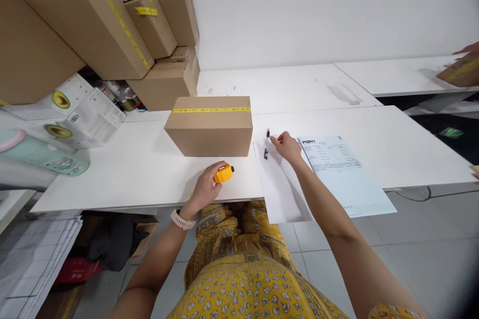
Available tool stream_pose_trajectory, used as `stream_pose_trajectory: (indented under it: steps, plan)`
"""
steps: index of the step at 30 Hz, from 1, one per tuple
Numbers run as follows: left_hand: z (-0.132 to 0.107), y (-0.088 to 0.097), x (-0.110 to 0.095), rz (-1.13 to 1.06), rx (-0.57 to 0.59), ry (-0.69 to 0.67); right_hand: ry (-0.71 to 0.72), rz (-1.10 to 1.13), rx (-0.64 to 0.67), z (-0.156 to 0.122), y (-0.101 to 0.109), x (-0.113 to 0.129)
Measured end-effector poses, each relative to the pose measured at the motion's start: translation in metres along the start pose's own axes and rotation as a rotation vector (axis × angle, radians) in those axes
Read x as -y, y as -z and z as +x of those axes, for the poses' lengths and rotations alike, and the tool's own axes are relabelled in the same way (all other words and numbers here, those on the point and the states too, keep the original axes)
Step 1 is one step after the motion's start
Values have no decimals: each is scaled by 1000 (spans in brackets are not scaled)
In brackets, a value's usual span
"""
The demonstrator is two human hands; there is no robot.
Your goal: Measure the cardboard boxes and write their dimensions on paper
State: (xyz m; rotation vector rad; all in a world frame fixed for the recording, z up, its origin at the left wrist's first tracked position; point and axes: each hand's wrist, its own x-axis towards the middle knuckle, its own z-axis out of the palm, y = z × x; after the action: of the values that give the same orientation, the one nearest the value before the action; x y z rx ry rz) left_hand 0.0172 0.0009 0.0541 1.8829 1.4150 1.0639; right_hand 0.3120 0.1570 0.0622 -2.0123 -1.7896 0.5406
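Observation:
My left hand is wrapped round a yellow tape measure near the table's front edge. A pen with black ends lies on a blank white sheet. Just right of the pen is my right hand, fingers curled in, the fingertips very close to it; whether they touch it is hard to tell. Under my right forearm spreads a printed sheet headed "PONY", overhanging the front edge. Beyond my left hand sits a closed cardboard box with yellow tape along its top.
Cardboard boxes are stacked at the back left, beside white cartons with avocado pictures. A green bottle lies at the left. At the far right, another person's hand is at a taped box. A white wall stands behind.

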Motion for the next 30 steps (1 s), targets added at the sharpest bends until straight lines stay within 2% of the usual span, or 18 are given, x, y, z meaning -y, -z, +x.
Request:
stream_pose_trajectory:
  steps: [4, 7, 9, 12, 15, 17, 18, 19, 21, 23, 25, 28, 30]
  plan:
    - [5, 7, 27, 246, -56, -13, 17, -142, 90, 29, -23, 14]
    - [6, 11, 38, 485, -90, -15, 67, -28, 155, 36, -31, 22]
    - [4, 14, 42, 604, -86, -9, 86, 98, 183, 38, -28, 20]
    - [-2, 16, 45, 703, -67, -45, 79, 538, 261, 37, -12, 7]
    - [-10, 11, 39, 756, -141, -134, 118, 1123, 319, 30, 9, -7]
    - [-9, -2, 29, 718, -205, -253, 161, 1260, 287, 25, 18, -11]
    - [-4, -12, 22, 679, -193, -332, 166, 1277, 243, 23, 18, -11]
    - [2, -24, 14, 640, -149, -411, 160, 1277, 187, 23, 16, -10]
    - [23, -53, -2, 620, 56, -518, 111, 1252, 51, 24, 4, -4]
    - [50, -83, -15, 697, 227, -495, 38, 1236, -24, 28, -14, 2]
    - [75, -108, -21, 761, 331, -457, -12, 1267, 27, 31, -32, 7]
    - [99, -128, -17, 793, 387, -368, -1, 1300, 159, 32, -53, 10]
    - [106, -133, -9, 778, 395, -330, 11, 1221, 148, 30, -62, 10]
